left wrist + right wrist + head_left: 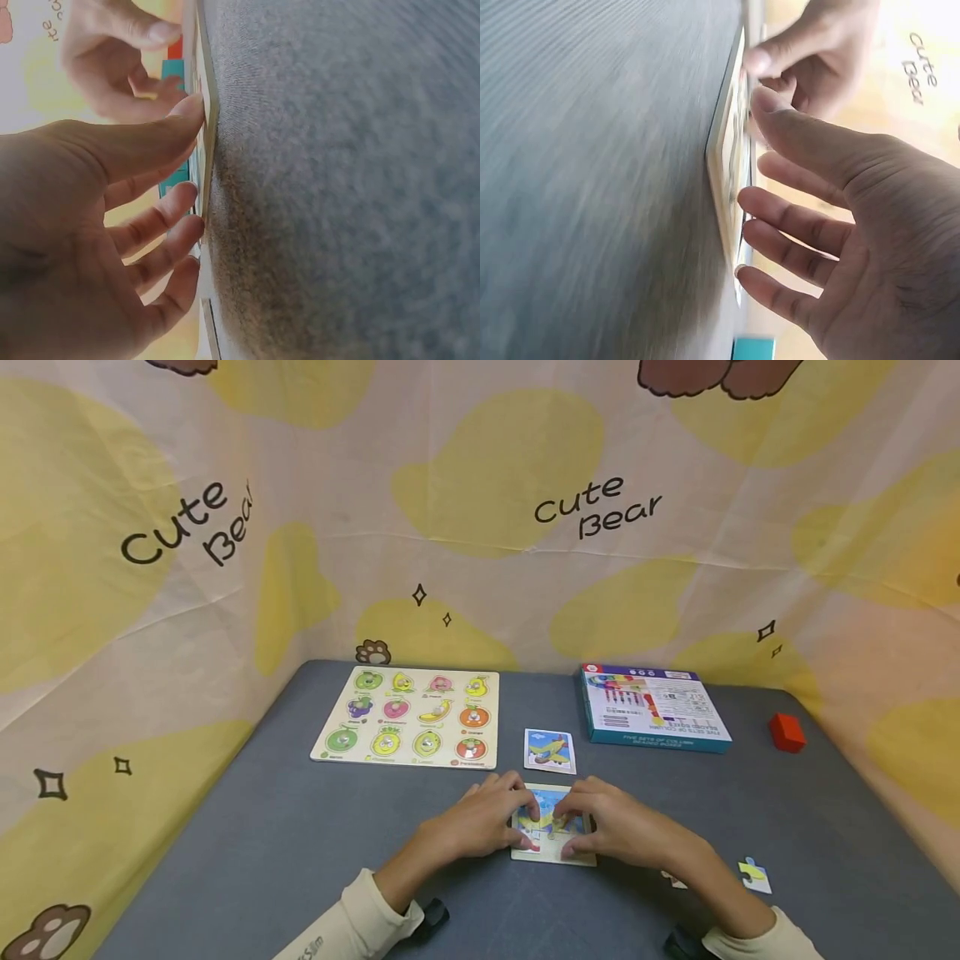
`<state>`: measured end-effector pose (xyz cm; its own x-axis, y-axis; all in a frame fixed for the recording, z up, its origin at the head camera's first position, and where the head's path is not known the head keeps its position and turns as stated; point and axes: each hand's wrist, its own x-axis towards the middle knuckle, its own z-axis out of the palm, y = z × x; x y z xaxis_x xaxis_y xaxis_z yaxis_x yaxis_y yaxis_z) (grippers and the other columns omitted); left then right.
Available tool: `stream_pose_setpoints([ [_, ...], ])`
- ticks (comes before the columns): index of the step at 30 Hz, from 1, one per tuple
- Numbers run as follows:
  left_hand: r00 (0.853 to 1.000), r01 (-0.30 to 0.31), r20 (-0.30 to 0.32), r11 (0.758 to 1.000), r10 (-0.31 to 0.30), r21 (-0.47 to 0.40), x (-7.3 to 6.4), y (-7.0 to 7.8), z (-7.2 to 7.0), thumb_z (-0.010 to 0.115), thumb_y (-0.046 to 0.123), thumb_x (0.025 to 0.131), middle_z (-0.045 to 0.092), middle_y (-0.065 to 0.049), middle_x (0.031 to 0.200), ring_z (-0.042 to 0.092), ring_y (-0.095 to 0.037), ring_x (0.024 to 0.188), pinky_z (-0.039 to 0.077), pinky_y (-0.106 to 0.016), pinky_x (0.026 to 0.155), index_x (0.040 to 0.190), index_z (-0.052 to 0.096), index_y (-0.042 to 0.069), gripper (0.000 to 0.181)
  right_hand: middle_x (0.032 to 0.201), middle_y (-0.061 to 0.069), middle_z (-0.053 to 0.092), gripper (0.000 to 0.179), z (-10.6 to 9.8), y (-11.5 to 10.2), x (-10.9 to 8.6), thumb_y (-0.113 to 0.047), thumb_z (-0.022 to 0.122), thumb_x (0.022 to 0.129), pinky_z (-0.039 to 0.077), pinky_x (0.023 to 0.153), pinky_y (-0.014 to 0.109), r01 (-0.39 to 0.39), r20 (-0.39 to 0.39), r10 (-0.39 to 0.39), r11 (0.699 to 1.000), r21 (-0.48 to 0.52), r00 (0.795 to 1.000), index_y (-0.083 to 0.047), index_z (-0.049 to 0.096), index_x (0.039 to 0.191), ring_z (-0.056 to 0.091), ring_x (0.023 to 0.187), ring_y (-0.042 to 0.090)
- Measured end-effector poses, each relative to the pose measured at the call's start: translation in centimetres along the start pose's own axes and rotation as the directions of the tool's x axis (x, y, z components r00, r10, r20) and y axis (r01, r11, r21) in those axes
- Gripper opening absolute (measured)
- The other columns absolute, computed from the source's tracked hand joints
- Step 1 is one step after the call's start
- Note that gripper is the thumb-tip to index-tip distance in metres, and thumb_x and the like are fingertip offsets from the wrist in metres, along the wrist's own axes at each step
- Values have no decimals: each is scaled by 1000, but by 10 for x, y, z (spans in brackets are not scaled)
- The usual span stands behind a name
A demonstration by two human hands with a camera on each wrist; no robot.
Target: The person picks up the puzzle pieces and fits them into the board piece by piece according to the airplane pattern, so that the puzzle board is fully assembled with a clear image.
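A small wooden jigsaw board (551,858) with a pale frame lies flat on the grey table, a yellow and blue plane picture (546,802) partly filling it. Over its left side is my left hand (487,817), with fingers loosely bent and fingertips touching the board. From the right, my right hand (622,822) rests its fingertips on the picture, thumb low near the frame. Both wrist views show a gap between thumb and fingers. My hands hide part of the picture. Two loose jigsaw pieces, one blue and yellow (754,877) and one brownish (675,881), lie by my right forearm.
A plane picture card (550,752) lies just beyond the board. Behind left is a fruit puzzle board (411,693); behind right, a flat teal-edged box (656,706). A red block (787,732) stands far right. Printed cloth walls (480,468) rise around the table.
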<state>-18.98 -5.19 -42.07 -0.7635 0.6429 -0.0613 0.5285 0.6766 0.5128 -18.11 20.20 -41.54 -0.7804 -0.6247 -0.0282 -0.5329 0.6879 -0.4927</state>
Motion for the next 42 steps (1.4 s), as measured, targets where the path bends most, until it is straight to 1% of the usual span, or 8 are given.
stream_pose_setpoints([
  [5,1000,-13,2,1000,13,4,1,-2,1,86,25,91,56,7,117,46,-11,107,37,-33,90,112,76,23,23,115,-13,66,40,-9,13,-24,-43,87,87,53,90,40,-45,-17,44,997,-58,999,-25,77,120,55,106,12],
  [8,999,-31,11,1000,31,3,2,-3,1,86,24,91,58,8,120,48,-10,111,38,-32,92,117,77,23,27,116,-13,66,45,-16,20,-39,-49,87,85,53,90,41,-118,7,119,992,-52,993,-27,77,123,55,107,13],
  [11,999,-47,17,999,47,-3,2,-4,2,85,23,91,58,8,123,49,-10,114,39,-33,93,121,77,23,30,114,-14,65,46,-21,28,-56,-50,88,83,53,89,37,-171,14,172,984,-49,985,-28,77,122,55,105,12],
  [17,998,-52,26,998,53,-24,3,-6,1,85,23,92,58,7,124,49,-10,114,40,-35,94,122,77,23,31,111,-15,65,41,-27,50,-89,-47,88,83,50,83,30,-183,8,183,982,-37,983,-25,78,117,53,100,6],
  [23,998,-50,27,998,51,-37,3,-6,0,85,23,92,58,7,125,48,-10,112,40,-34,93,122,77,23,31,108,-16,65,32,-31,64,-114,-46,86,86,50,81,28,-180,-1,180,981,-73,984,-26,79,110,52,98,2],
  [30,998,-47,29,998,48,-42,3,-6,0,85,24,92,58,7,125,47,-10,111,39,-33,93,123,77,22,32,104,-19,62,27,-29,66,-126,-44,86,86,51,79,27,-233,-8,234,963,-138,972,-29,79,107,50,94,-2],
  [34,998,-43,40,998,44,-39,2,-6,-1,84,24,93,58,6,126,47,-10,111,40,-33,93,125,77,23,33,101,-19,61,24,-26,66,-129,-42,87,85,52,78,29,-214,-44,210,963,-166,977,-29,80,103,51,93,-1],
  [42,998,-33,52,999,34,-20,3,-5,-1,83,26,94,57,7,128,47,-8,114,40,-33,96,127,76,24,33,98,-20,60,20,-24,68,-131,-43,87,86,52,77,29,-203,-60,195,963,-176,979,-29,79,99,51,91,-2],
])
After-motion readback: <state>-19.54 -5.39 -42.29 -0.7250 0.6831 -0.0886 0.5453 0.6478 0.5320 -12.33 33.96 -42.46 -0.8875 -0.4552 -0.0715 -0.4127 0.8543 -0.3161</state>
